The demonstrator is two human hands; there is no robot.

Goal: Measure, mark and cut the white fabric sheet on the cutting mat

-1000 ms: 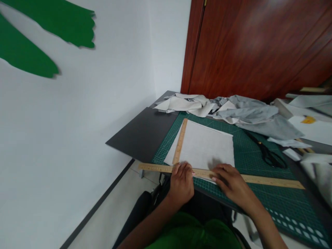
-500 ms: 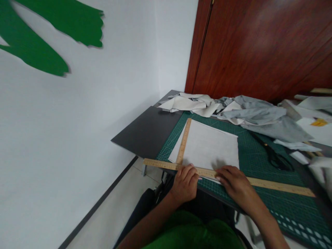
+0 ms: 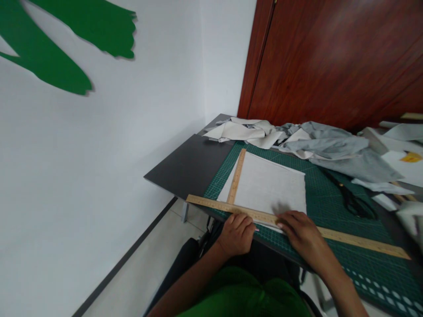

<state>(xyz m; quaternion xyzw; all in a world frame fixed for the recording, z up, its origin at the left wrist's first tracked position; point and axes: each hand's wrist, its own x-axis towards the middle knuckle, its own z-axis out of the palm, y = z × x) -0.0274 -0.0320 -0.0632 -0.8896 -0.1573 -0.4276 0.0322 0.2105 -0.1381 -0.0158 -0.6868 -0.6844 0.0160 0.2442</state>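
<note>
A flat white cloth point(image 3: 269, 182) on the green grid mat point(image 3: 325, 198) is crossed by a long tan wooden ruler point(image 3: 361, 241), pressed by the right hand point(image 3: 302, 233), grip open. The left hand point(image 3: 237, 234) is curled by the ruler; its grip cannot be told.

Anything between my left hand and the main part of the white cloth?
Yes, the long ruler runs between the left hand and the main part of the white cloth, across its near side.
</note>
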